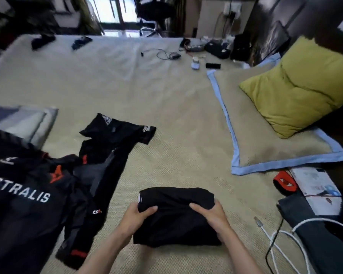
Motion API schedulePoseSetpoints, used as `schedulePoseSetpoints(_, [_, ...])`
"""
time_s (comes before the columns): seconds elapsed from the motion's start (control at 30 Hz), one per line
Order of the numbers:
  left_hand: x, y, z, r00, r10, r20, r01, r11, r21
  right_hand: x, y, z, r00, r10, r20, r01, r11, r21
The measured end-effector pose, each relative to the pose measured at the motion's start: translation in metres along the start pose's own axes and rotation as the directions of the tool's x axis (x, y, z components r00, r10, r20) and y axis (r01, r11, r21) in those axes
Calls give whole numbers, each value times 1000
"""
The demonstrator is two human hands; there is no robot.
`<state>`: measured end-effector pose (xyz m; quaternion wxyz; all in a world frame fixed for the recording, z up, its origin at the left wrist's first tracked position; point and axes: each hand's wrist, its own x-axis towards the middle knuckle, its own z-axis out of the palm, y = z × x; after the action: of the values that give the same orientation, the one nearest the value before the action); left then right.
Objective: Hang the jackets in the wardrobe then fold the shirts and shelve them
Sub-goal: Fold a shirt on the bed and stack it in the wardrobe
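Folded black shirt [176, 216] on bed [166, 119], long axis running away from person; left hand [136, 217] and right hand [211, 213] fingers gripping sides.

Bed [166, 119] with shirts [174, 216], pillow [297, 86]

Beige bed [166, 107], yellow pillow [297, 89], bright window [115, 10]

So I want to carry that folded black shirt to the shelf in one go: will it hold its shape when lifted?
Probably not alone. The folded shirt looks soft and creased, so it would likely sag or unfold if lifted by one edge. With the left hand and right hand gripping opposite sides, it should stay together. It looks light.
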<state>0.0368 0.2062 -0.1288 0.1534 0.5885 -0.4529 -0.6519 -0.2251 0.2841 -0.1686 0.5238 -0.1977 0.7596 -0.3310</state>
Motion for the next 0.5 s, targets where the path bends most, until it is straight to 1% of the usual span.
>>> schedulePoseSetpoints(0.1, [-47, 38, -62, 983, 74, -171, -84, 995, -49, -27, -80, 41, 985, -89, 147, 96, 995, -39])
schedulePoseSetpoints(0.17, [-88, 56, -111, 946, 105, -307, -136, 987, -82, -53, -138, 81, 953, -169, 252, 194, 978, -76])
schedulePoseSetpoints(0.23, [-136, 67, -163, 895, 105, -433, -191, 968, -160, -86, -192, 133, 904, -238, 354, 290, 952, -100])
schedulePoseSetpoints(0.27, [-162, 68, -189, 858, 106, -502, -223, 958, -179, -106, -216, 161, 867, -277, 413, 341, 936, -89])
schedulePoseSetpoints(0.37, [-248, 57, -264, 711, 92, -697, -317, 927, -201, -175, -271, 256, 736, -369, 568, 478, 877, -50])
schedulePoseSetpoints(0.43, [-310, 39, -306, 612, 44, -790, -356, 907, -226, -221, -291, 321, 630, -390, 671, 551, 834, -33])
schedulePoseSetpoints(0.5, [-373, 15, -342, 514, -1, -858, -407, 880, -245, -272, -297, 389, 510, -392, 766, 621, 784, -12])
